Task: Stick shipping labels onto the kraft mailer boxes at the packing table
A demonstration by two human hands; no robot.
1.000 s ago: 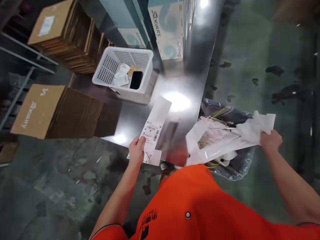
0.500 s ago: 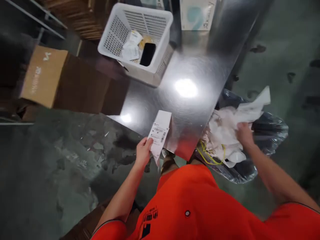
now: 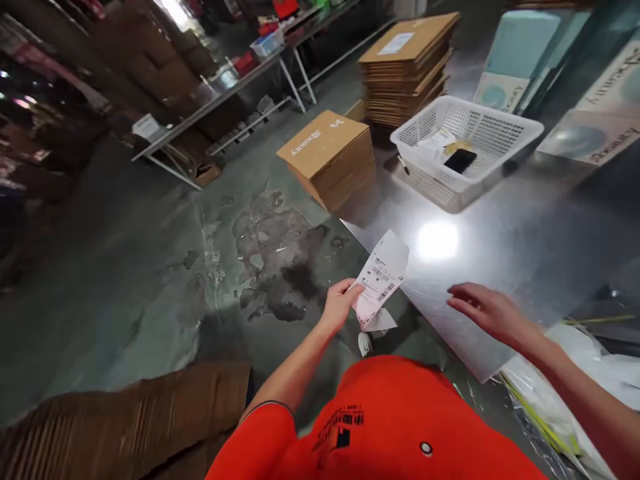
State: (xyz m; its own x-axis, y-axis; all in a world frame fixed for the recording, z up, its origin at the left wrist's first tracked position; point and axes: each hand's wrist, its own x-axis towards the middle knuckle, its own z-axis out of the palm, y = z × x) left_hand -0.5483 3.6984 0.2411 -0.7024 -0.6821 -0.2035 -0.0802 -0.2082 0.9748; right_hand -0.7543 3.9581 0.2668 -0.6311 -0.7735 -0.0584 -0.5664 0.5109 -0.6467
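My left hand (image 3: pixel 341 304) is closed on a white printed label with barcodes (image 3: pixel 380 277), held up beside the near corner of the shiny metal table (image 3: pixel 520 247). My right hand (image 3: pixel 483 309) hovers over the table's near edge with its fingers stretched out and nothing in them. A bin lined with clear plastic and filled with white paper scraps and yellow straps (image 3: pixel 560 393) sits below my right forearm. I wear an orange shirt.
A white perforated basket (image 3: pixel 465 150) holding a black phone (image 3: pixel 461 160) and papers stands on the table. Stacks of flat cardboard boxes (image 3: pixel 330 157) rise at the table's far-left side. Teal-and-white cartons (image 3: pixel 590 137) lie at the back right. Another cardboard stack (image 3: pixel 115 420) lies low left.
My right hand has let go of the white paper scraps in the bin and moved over the table, open. The view swung left. My left hand still holds the label.
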